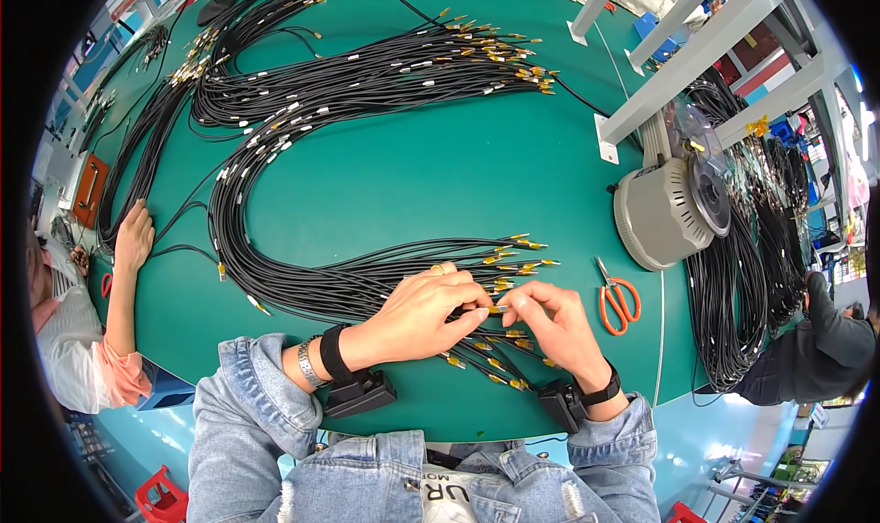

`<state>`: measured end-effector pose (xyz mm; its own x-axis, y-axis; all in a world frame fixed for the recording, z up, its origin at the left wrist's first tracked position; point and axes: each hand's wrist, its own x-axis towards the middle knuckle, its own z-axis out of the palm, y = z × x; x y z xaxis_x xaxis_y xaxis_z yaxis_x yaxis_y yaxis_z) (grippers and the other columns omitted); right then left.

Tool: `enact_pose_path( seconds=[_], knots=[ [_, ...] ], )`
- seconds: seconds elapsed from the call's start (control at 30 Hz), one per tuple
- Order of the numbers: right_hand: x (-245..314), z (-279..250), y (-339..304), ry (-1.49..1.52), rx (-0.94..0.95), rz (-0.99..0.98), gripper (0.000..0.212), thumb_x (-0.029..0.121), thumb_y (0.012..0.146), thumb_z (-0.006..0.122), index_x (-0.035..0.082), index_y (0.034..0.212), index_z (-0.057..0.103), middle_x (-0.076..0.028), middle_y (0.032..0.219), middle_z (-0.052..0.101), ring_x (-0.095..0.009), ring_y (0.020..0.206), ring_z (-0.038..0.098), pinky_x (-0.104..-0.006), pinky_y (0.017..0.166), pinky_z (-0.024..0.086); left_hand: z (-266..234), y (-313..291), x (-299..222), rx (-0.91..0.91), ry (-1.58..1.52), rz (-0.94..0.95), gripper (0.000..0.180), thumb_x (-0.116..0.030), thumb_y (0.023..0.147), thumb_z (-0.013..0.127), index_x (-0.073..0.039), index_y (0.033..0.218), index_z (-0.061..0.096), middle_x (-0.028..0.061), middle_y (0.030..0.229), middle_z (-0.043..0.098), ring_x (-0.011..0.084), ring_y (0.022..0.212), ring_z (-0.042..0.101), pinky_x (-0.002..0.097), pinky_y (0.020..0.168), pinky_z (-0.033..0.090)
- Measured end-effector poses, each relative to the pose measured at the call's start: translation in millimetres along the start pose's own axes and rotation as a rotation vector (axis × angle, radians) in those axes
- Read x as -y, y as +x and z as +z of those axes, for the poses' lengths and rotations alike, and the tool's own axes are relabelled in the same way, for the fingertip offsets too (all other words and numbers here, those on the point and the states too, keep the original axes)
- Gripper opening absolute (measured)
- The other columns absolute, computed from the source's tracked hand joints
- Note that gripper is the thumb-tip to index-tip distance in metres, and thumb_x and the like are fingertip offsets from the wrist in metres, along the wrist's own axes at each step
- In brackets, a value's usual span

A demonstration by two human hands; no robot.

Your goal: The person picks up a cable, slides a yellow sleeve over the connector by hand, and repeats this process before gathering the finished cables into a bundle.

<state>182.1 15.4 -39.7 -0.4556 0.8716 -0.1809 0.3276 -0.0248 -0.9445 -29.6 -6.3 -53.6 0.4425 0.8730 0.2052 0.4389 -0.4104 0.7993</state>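
A thick bundle of black cables (316, 280) curves across the green table in front of me, and its ends carry yellow sleeves and metal tips. My left hand (426, 310) is closed in a pinch on one cable just behind its yellow-sleeved end (496, 309). At that cable's tip, the thumb and forefinger of my right hand (555, 329) are pinched together. Exactly what lies between the right fingertips is hidden. More cable ends lie under and around both hands. Orange-handled snips (618, 305) rest on the table beyond my right hand.
A second cable bundle (367, 78) spreads over the far side. Right of the snips sits a beige round machine (662, 213) by grey metal posts (683, 55). A co-worker's hand (136, 234) touches cables at the left. Cables hang at the right near another person (830, 349).
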Motion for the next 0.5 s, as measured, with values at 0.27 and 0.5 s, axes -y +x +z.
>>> enact_pose_path(
  seconds=[0.27, 0.5],
  knots=[
    [3.2, 2.8, -0.4, -0.160, 0.001, -0.135, 0.010, 0.010, 0.088, 0.061, 0.002, 0.084, 0.067, -0.002, 0.072, 0.067, -0.013, 0.073, 0.059, -0.0289, 0.079, 0.042, -2.2, 1.9, -2.6, 0.034, -0.016, -0.042, 0.013, -0.017, 0.086, 0.062, -0.004, 0.087, 0.064, 0.0055, 0.072, 0.054, 0.0225, 0.069, 0.048, 0.0357, 0.064, 0.040],
    [1.1, 3.9, 0.6, -0.187, -0.018, -0.122, 0.011, 0.010, 0.088, 0.062, 0.002, 0.082, 0.067, -0.002, 0.072, 0.067, -0.013, 0.073, 0.058, -0.0287, 0.078, 0.042, 3.6, 1.3, 2.4, 0.004, -0.021, -0.004, 0.013, -0.017, 0.088, 0.061, -0.005, 0.086, 0.064, 0.0052, 0.072, 0.054, 0.0224, 0.069, 0.047, 0.0358, 0.065, 0.040]
  ],
)
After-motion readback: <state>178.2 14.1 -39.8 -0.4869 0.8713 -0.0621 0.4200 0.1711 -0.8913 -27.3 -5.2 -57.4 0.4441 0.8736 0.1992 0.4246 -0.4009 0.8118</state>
